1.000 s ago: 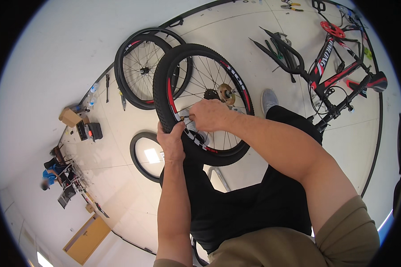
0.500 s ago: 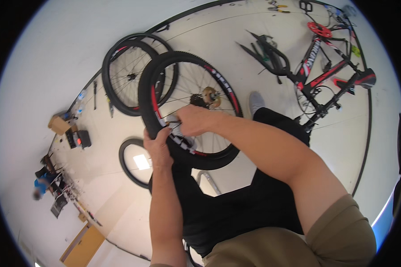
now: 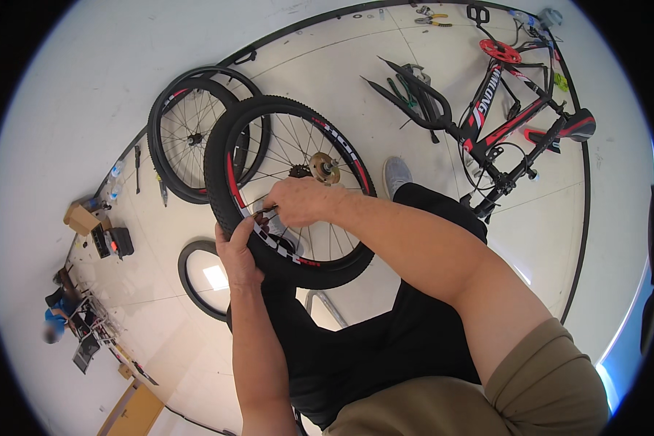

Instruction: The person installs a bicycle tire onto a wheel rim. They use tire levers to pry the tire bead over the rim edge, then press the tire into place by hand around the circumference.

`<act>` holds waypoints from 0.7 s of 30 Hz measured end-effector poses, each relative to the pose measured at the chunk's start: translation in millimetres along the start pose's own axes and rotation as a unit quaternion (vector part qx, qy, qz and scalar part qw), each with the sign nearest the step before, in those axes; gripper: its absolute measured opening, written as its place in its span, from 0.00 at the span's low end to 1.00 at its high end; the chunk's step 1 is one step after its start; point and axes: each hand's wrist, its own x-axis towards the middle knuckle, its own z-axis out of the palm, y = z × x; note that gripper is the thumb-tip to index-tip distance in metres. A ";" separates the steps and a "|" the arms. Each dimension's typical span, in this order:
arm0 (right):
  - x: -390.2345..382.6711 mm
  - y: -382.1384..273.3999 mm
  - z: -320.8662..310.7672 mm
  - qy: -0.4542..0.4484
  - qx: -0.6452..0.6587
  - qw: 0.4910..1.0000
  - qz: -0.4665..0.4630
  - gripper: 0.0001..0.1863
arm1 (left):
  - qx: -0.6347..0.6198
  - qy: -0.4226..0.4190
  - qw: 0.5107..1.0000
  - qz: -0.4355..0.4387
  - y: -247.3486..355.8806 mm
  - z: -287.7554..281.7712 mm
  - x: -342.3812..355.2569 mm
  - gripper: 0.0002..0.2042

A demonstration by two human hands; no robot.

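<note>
A bicycle wheel with a black knobbly tyre [image 3: 216, 156] stands tilted in front of me, its rim marked in red and white. My left hand [image 3: 238, 254] is closed round the tyre on the near left side, thumb on the rim side. Beside it, my right hand [image 3: 301, 202] reaches over the spokes, with its fingers pinched at the inner edge of the rim. What lies between those fingertips is too small to make out. At the hub are a dark sprocket cluster [image 3: 300, 171] and a gold disc [image 3: 325, 168].
Behind the held wheel, more wheels [image 3: 157, 145] lean by the wall. A loose tyre [image 3: 185, 277] lies on the floor at left. To the right is a red and black bicycle frame [image 3: 487, 109]. A cardboard box [image 3: 80, 216] and a person [image 3: 54, 320] are farther left.
The view has shifted, so the scene sits farther left. My right hand's fingertips have come closer to the rim and to my left thumb. My left hand keeps its grip on the tyre.
</note>
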 end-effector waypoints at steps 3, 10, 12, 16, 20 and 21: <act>3.6 -14.3 -3.7 -0.076 -0.044 0.994 0.060 0.19 | 0.028 0.003 0.999 0.015 -3.3 -7.1 5.8 0.19; 8.8 8.1 6.8 -0.059 -0.034 0.997 0.020 0.20 | -0.019 -0.012 0.999 0.032 -4.9 -6.3 14.6 0.14; -1.8 -0.3 -6.3 -0.049 -0.026 0.998 0.039 0.23 | -0.057 0.005 0.998 0.018 -3.9 -9.8 13.9 0.14; -5.3 2.3 -12.2 -0.031 -0.023 0.998 0.051 0.28 | -0.055 -0.002 0.998 0.014 -3.6 -9.3 16.3 0.14; -3.3 -3.0 -14.5 -0.018 -0.056 0.996 0.060 0.25 | -0.056 -0.004 0.998 0.008 1.4 -5.2 12.9 0.15; -3.2 -5.2 -14.5 -0.009 -0.057 0.996 0.063 0.23 | -0.058 -0.005 0.998 0.006 1.5 -6.1 13.6 0.15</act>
